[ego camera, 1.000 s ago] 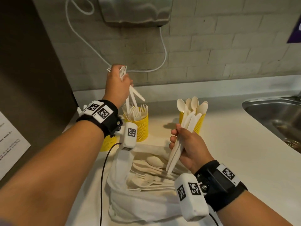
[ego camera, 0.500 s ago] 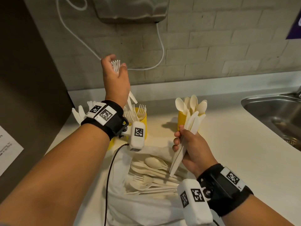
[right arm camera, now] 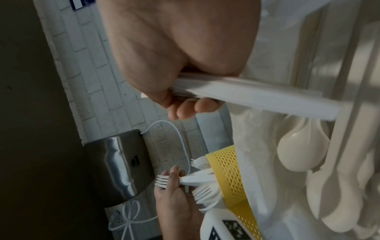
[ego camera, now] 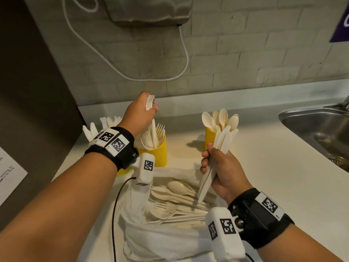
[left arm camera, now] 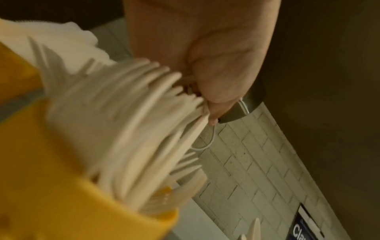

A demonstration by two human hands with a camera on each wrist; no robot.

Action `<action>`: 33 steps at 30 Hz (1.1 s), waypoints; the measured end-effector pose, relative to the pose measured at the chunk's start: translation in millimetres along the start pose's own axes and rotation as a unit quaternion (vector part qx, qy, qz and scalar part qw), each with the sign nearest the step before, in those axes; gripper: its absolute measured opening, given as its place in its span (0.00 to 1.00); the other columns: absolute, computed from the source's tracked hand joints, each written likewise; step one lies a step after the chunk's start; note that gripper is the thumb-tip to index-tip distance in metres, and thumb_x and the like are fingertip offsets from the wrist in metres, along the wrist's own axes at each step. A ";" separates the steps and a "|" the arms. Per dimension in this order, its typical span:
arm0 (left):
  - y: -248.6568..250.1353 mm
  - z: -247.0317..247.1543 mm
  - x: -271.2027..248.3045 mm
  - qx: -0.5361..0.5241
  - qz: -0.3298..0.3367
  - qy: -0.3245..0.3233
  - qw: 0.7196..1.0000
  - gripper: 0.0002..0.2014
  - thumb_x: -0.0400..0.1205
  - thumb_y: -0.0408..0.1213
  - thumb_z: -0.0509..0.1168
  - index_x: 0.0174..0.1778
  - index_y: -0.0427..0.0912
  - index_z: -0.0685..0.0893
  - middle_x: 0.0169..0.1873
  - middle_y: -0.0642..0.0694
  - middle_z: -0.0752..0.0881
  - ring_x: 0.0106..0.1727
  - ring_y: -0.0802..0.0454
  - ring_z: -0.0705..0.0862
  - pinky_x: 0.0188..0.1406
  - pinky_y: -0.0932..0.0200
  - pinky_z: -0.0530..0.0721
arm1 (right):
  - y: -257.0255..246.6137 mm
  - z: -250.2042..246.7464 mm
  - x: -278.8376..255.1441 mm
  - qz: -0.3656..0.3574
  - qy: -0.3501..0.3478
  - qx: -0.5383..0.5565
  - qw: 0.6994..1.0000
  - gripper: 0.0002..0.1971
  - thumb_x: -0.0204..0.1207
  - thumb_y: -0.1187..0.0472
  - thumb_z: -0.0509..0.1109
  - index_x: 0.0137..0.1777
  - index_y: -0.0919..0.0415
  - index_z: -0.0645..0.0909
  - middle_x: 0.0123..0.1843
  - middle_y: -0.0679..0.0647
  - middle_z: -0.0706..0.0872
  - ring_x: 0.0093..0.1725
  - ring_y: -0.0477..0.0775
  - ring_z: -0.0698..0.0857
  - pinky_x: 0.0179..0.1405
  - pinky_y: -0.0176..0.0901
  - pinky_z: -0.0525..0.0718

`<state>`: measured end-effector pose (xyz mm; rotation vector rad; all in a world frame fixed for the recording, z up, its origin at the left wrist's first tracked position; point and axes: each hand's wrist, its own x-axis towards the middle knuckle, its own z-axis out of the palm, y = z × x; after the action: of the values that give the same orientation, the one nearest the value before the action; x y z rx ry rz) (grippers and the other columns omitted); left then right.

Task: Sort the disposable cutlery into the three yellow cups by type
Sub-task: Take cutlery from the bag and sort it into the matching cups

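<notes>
Sorting forks and knives at the white counter [ego camera: 264,167].

A white plastic bag [ego camera: 160,241] of loose cutlery lies open before me. My left hand [ego camera: 138,115] pinches a bunch of forks [ego camera: 151,103] by their necks, handles down in the middle yellow cup [ego camera: 158,152]. My right hand [ego camera: 224,173] grips a bundle of knives [ego camera: 217,154] in front of the spoon cup [ego camera: 210,137]. A third cup of knives [ego camera: 105,123] stands at far left.

A shared pantry kitchen: steel sink [ego camera: 319,127] set in a white counter [ego camera: 264,167], metal wall dispenser [ego camera: 149,11] above it.
</notes>
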<state>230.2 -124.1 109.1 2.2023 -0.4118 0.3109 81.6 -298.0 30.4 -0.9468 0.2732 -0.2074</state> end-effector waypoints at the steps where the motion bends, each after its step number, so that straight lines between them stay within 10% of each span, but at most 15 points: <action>1: -0.3 -1.5 -2.0 -0.038 0.001 0.003 0.999 0.21 0.82 0.34 0.62 0.70 0.50 0.69 0.50 0.50 0.83 0.52 0.47 0.83 0.43 0.59 0.77 | -0.7 0.0 -0.3 -0.002 -0.001 0.000 1.000 0.02 0.82 0.63 0.62 0.52 0.60 0.74 0.29 0.52 0.79 0.25 0.47 0.75 0.25 0.39 0.73; 4: 0.3 -4.2 -8.5 -0.074 0.008 0.041 0.996 0.32 0.81 0.33 0.64 0.78 0.56 0.59 0.53 0.52 0.84 0.48 0.53 0.83 0.46 0.61 0.80 | -1.8 1.1 -0.9 -0.008 0.001 -0.001 1.000 0.02 0.82 0.63 0.62 0.52 0.60 0.75 0.29 0.52 0.79 0.25 0.47 0.74 0.28 0.41 0.72; 12: -11.2 -2.2 -11.8 0.214 0.056 -0.078 0.972 0.18 0.82 0.39 0.63 0.67 0.38 0.78 0.69 0.41 0.73 0.65 0.41 0.77 0.60 0.57 0.71 | -1.3 3.1 -3.8 -0.006 -0.006 -0.010 1.000 0.02 0.82 0.65 0.61 0.50 0.60 0.74 0.28 0.52 0.79 0.25 0.47 0.74 0.27 0.41 0.71; 17: -12.6 -7.8 -24.8 0.162 0.071 -0.054 0.983 0.35 0.82 0.37 0.63 0.82 0.55 0.53 0.79 0.45 0.59 0.74 0.43 0.70 0.69 0.49 0.74 | -0.7 5.7 -4.9 0.008 -0.016 -0.017 1.000 0.05 0.82 0.68 0.58 0.48 0.60 0.74 0.29 0.52 0.78 0.24 0.47 0.74 0.25 0.39 0.72; 23: -31.0 6.0 -37.6 0.342 0.090 -0.102 0.930 0.22 0.85 0.51 0.49 0.68 0.43 0.78 0.67 0.43 0.81 0.69 0.44 0.76 0.69 0.46 0.72 | 2.6 11.0 -7.1 0.011 -0.023 -0.023 0.999 0.06 0.81 0.69 0.59 0.46 0.59 0.75 0.28 0.52 0.79 0.24 0.47 0.74 0.25 0.40 0.72; 33: -15.6 35.0 -12.4 0.336 0.088 -0.072 0.935 0.21 0.86 0.47 0.48 0.75 0.50 0.69 0.68 0.43 0.80 0.67 0.40 0.76 0.70 0.44 0.68 | 2.5 10.4 -10.8 0.034 -0.024 -0.012 0.999 0.06 0.82 0.68 0.59 0.49 0.60 0.76 0.29 0.54 0.79 0.25 0.49 0.75 0.25 0.40 0.73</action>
<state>227.8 -140.4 72.4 2.8762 -0.6586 0.4349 74.9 -285.4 35.6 -0.9640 0.2640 -0.1185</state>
